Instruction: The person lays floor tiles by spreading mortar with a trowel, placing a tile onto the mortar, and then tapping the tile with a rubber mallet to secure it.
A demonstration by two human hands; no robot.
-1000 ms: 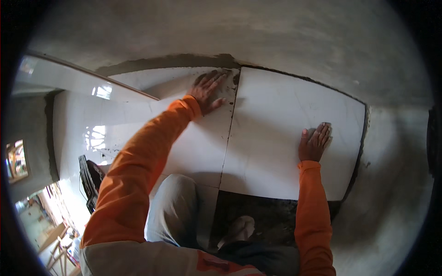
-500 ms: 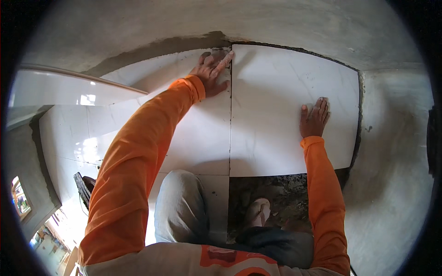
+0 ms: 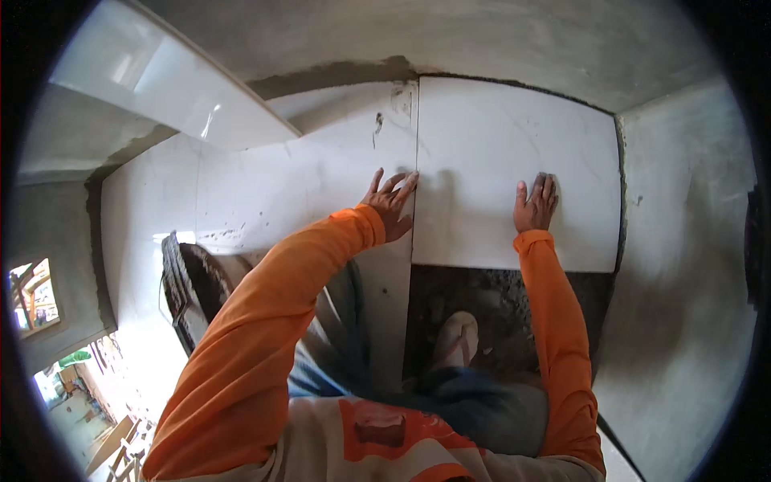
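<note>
A large white floor tile (image 3: 474,120) lies in the corner against the far and right walls. My right hand (image 3: 536,205) rests flat on it, right of its middle, fingers stretched out. My left hand (image 3: 391,205) has its fingers spread over the joint between this tile and the white tile beside it (image 3: 337,120), fingertips touching near the seam. Neither hand holds anything. Dark smears of mortar mark the left tile near the far end of the joint. Below the right tile's near edge, rough dark bedding (image 3: 498,309) is exposed.
My sandalled foot (image 3: 458,337) stands on the rough bedding. A dark, mortar-crusted bucket (image 3: 193,281) stands left of my left arm. At upper left, a white panel (image 3: 185,80) juts over the floor. Grey plastered walls (image 3: 675,265) close in the far and right sides.
My left hand has slid nearer along the joint from its far end, uncovering mortar smears. My right hand stays on the tile. The view has shifted, showing more of the bucket.
</note>
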